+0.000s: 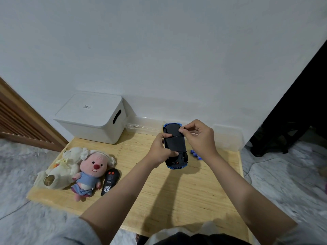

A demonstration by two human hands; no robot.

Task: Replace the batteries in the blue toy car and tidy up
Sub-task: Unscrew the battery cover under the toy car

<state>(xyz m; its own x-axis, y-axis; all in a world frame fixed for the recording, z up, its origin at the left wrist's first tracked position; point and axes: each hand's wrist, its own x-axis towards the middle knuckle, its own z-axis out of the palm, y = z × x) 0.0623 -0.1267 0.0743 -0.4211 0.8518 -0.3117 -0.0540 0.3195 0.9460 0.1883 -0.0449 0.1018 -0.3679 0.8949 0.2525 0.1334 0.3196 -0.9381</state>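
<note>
Blue toy car (175, 147) is flipped belly-up, held above the table between both hands. Underside is flat matte black plastic; glossy blue body shows only at the two ends. One black wheel visible near the lower right corner.

Left hand (160, 150) grips the car's left side, fingers wrapped over the edge, thumb pressed on the black underside. Right hand (199, 137) has fingertips bunched at the car's upper right edge, pinching something small and dark. Can't tell what it is.

Blue batteries (196, 154), small cylinders, lie in a loose cluster on the table just right of the car, partly hidden behind the right wrist.

Table (177, 200) is pale wood with fine straight grain, rectangular, low, sitting on a mottled grey floor.

Left part of the table: black remote control (110, 181), rounded and glossy, two red buttons at the top, white logo lower down. Touching it on the left, a pink plush (89, 174) with red nose and blue dress, lying face-up. Beside that, a cream plush (62, 167), fuzzy, on its side.

Back left corner: white storage box (90, 119), smooth plastic, rounded edges, lid on, slot handle in the end face, small label on top. Clear plastic container (228, 137) runs along the back edge against the plain white wall.
</note>
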